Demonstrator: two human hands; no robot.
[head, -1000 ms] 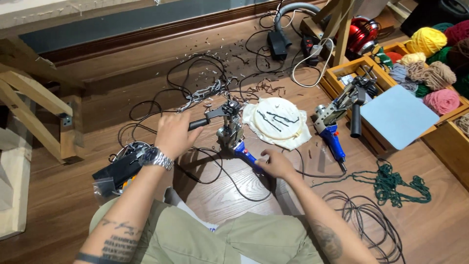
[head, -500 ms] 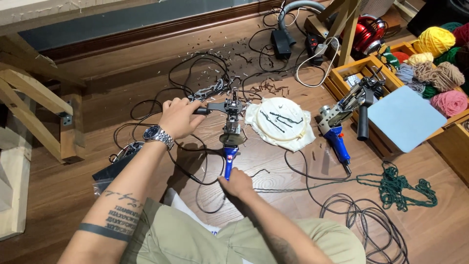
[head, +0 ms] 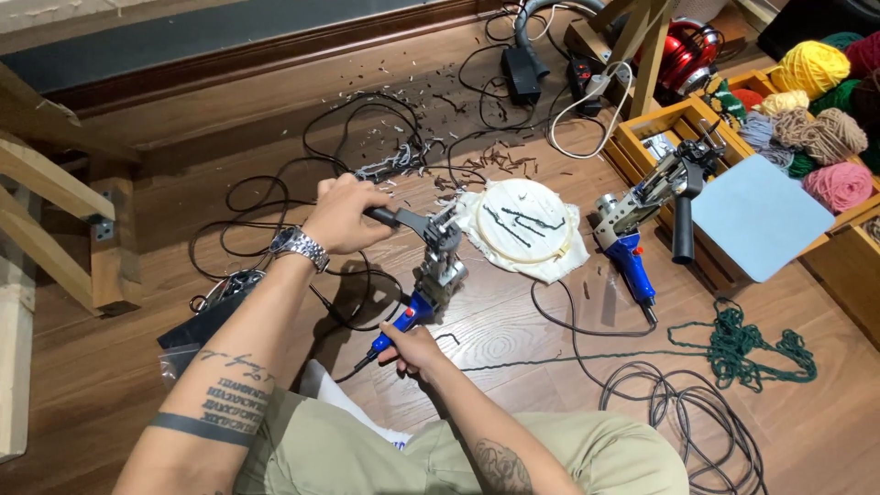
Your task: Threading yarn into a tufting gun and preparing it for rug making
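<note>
now, head view: one camera, looking down at the floor
left hand (head: 341,215): wrapped around the black front grip of the tufting gun (head: 438,266)
right hand (head: 410,348): closed on the gun's blue rear handle
gun: held just above the wooden floor (head: 513,339), beside the embroidery hoop (head: 525,220)
progress: hoop shows a few dark stitches, mostly bare
nearby: second tufting gun (head: 642,215), green yarn (head: 747,339)

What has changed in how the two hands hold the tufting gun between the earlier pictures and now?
The right hand slid down the blue grip toward the person, and the tufting gun swung from slanted to nearly lengthwise. The left hand kept the black handle. The second gun and embroidery hoop stayed put.
</note>
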